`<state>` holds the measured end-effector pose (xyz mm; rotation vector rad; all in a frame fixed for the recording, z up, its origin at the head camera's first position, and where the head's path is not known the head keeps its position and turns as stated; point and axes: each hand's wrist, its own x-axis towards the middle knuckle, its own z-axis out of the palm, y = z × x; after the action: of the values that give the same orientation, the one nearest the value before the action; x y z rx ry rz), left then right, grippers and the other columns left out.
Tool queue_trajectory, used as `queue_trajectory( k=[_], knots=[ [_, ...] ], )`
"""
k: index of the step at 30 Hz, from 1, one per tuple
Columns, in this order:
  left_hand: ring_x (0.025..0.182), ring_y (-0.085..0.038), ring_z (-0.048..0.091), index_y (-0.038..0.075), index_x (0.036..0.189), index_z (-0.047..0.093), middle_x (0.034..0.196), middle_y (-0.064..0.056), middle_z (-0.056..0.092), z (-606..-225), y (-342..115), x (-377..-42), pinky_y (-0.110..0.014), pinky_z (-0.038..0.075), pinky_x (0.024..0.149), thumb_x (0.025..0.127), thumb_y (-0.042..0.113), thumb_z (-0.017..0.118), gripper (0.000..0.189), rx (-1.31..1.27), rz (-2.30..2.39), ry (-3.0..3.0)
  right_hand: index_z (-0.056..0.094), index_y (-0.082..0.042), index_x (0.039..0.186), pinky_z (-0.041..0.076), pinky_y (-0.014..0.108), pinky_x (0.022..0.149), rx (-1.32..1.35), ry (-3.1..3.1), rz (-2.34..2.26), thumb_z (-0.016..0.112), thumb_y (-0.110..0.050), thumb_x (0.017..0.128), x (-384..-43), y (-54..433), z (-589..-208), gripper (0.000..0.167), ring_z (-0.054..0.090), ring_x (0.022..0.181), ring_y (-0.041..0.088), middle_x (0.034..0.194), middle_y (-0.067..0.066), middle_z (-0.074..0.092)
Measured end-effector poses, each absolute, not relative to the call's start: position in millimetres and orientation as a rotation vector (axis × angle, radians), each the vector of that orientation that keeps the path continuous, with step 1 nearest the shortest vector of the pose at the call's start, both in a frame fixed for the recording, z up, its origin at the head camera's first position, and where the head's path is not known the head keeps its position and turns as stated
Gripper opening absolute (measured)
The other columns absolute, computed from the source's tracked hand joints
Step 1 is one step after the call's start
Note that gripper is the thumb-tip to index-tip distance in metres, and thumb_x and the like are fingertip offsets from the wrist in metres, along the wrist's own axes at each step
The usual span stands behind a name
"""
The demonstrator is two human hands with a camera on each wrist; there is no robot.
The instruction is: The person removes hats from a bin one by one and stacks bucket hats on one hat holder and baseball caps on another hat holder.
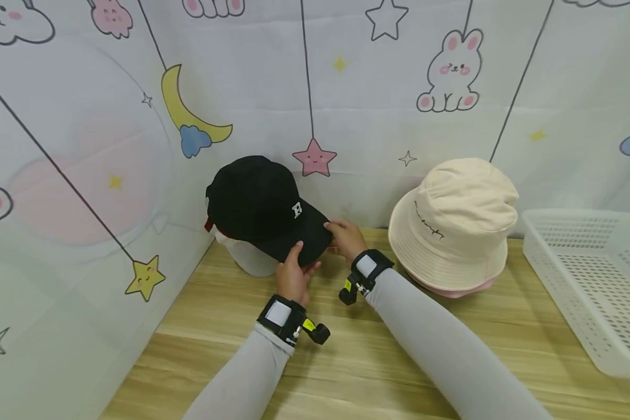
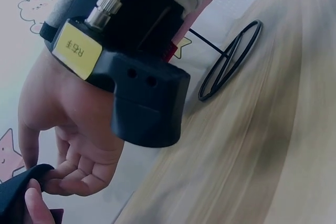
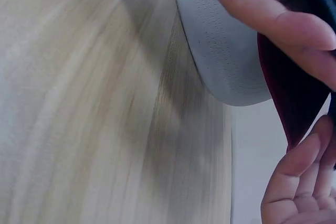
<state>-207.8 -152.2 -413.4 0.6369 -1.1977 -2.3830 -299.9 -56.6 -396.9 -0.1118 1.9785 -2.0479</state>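
Note:
A black baseball cap (image 1: pixel 257 198) with a white letter on its front sits over a white cap (image 1: pixel 252 256) at the left. Its brim points right and toward me. My left hand (image 1: pixel 294 277) pinches the near edge of that brim, thumb on top and fingers beneath. On the far side of the brim's tip, my right hand (image 1: pixel 348 240) pinches the edge too. The left wrist view shows the right hand (image 2: pixel 79 135) at the brim, with the left thumb (image 2: pixel 37 203) below it. A dark red underside (image 3: pixel 294 93) of the brim appears in the right wrist view.
Right of the black cap, a cream bucket hat (image 1: pixel 462 216) rests on a pink one (image 1: pixel 464 291). A black wire stand base (image 2: pixel 231 61) shows on the wooden table (image 1: pixel 336 373). At the far right stands a white plastic basket (image 1: pixel 562 297). A patterned cloth wall closes the back and left.

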Motion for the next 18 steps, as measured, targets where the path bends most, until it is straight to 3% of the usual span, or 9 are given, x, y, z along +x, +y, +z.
queue_trajectory(
  k=[5,13,18],
  knots=[
    [0.075,-0.016,0.076,0.002,0.119,0.05,0.102,-0.005,0.072,-418.0,-151.4,-206.3,-0.025,0.06,0.066,0.098,0.026,0.064,0.035,0.584,-2.424,-1.239,0.058,0.001,0.136,0.055,0.029,0.069,-0.109,1.954,-2.095,0.055,-0.022,0.102,-295.0,-53.0,-400.6,0.041,0.063,0.07,0.011,0.089,0.003,0.064],
    [0.084,-0.012,0.076,0.004,0.124,0.058,0.094,-0.005,0.073,-425.1,-147.8,-202.6,-0.024,0.059,0.074,0.103,0.029,0.053,0.033,0.581,-2.517,-1.337,0.053,0.004,0.138,0.053,0.023,0.066,-0.064,1.877,-2.138,0.052,-0.02,0.103,-280.6,-47.4,-412.2,0.043,0.061,0.077,0.013,0.095,0.006,0.059],
    [0.086,-0.011,0.073,0.0,0.13,0.051,0.095,-0.001,0.069,-425.3,-146.7,-200.5,-0.024,0.057,0.077,0.106,0.036,0.046,0.043,0.563,-2.606,-1.373,0.054,0.005,0.136,0.053,0.023,0.067,-0.097,1.886,-2.148,0.052,-0.021,0.103,-270.7,-43.1,-416.7,0.042,0.061,0.079,0.013,0.098,0.007,0.059]
  ],
)
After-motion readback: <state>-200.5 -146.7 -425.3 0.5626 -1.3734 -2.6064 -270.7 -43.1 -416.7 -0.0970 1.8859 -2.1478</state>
